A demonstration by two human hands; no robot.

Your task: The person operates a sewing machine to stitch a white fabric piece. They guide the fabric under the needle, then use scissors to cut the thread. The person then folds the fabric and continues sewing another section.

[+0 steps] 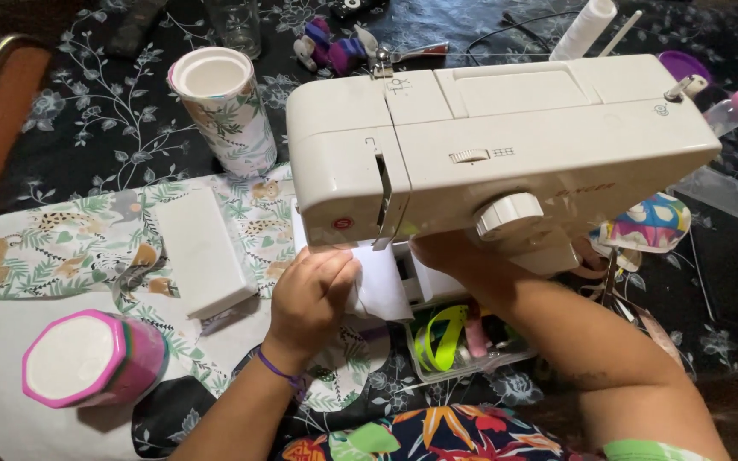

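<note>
White sewing machine (489, 141) fills the middle, crowding its underside; printed fabric (70, 243) spreads left; left hand (311, 294), knuckles up, pinches white cloth (382, 286) under the needle; right hand (446, 256) reaches beneath, grip hidden.

Sewing machine (506, 145) overhead; open cloth (61, 248) leftward

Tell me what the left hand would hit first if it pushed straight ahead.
Probably the sewing machine: the left hand points up and away, pressing white fabric toward the machine's needle end, right in front. Depth under the head is unclear.
</note>
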